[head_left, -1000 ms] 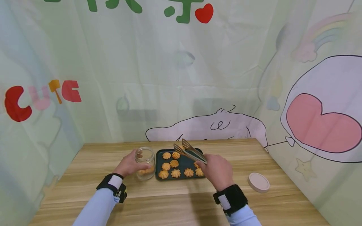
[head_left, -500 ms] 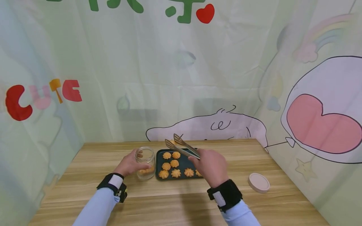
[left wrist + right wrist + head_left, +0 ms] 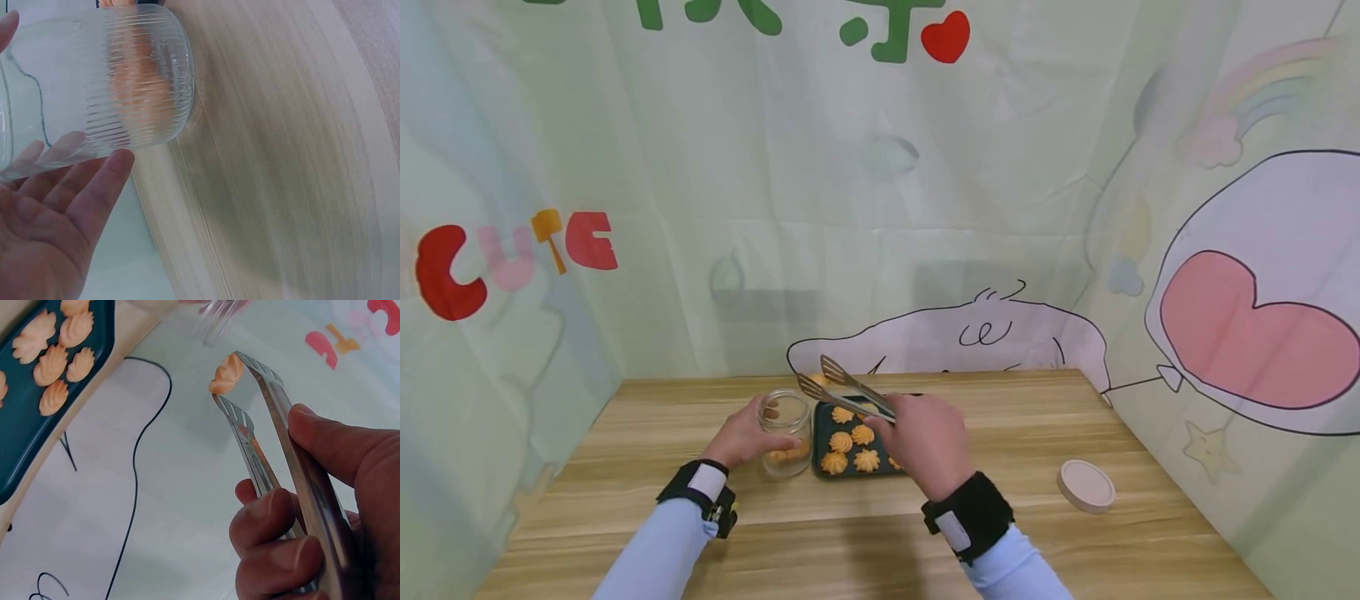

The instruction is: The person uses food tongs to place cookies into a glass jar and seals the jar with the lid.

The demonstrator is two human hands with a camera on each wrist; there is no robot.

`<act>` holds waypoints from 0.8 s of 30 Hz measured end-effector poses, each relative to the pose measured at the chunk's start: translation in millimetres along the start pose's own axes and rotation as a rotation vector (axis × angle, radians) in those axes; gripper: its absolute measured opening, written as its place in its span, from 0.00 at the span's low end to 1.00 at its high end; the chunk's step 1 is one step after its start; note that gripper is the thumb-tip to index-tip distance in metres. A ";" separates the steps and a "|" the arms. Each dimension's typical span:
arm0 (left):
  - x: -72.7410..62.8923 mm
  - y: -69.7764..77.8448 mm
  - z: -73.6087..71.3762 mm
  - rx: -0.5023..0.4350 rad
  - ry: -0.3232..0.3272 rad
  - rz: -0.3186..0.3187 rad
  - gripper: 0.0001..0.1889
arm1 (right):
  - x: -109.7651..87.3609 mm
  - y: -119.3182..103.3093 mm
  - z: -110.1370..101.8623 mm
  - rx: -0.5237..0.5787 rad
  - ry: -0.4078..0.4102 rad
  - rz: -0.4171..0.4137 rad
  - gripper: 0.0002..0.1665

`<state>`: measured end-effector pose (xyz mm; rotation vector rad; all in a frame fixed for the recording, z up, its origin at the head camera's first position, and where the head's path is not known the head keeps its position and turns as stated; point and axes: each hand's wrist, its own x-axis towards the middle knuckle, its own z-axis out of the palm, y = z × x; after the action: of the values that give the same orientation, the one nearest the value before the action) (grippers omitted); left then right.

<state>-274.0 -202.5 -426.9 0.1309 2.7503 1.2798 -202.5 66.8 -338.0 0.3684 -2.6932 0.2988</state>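
Note:
My left hand (image 3: 747, 435) holds a clear glass jar (image 3: 789, 460) upright on the table, thumb and fingers around its side. Orange-brown cookies (image 3: 142, 81) lie at the jar's bottom in the left wrist view. In my right hand (image 3: 931, 442) are metal tongs (image 3: 859, 395), gripped along their arms. A swirled cookie (image 3: 226, 374) is pinched between the tong tips, in the air above the table's far side and close to the jar mouth. The dark green tray (image 3: 824, 417), right beside the jar, bears several more cookies (image 3: 840, 442); my right hand hides its right part.
A round pinkish lid (image 3: 1086, 486) lies on the wooden table (image 3: 790, 550) at the right. Behind the table's far edge hangs a printed curtain (image 3: 820, 208), which also runs along both sides.
My right hand has moved left with the tongs and their cookie, from above the tray toward the jar. The left hand and the jar stay in place.

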 end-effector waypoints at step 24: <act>1.9 -0.7 1.8 0.025 0.001 0.001 0.50 | 0.6 -18.5 11.2 -0.031 -0.031 -0.027 0.22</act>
<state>-275.7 -201.4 -428.8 0.1338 2.7687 1.2458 -201.6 46.4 -345.0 0.4034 -2.7174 0.2453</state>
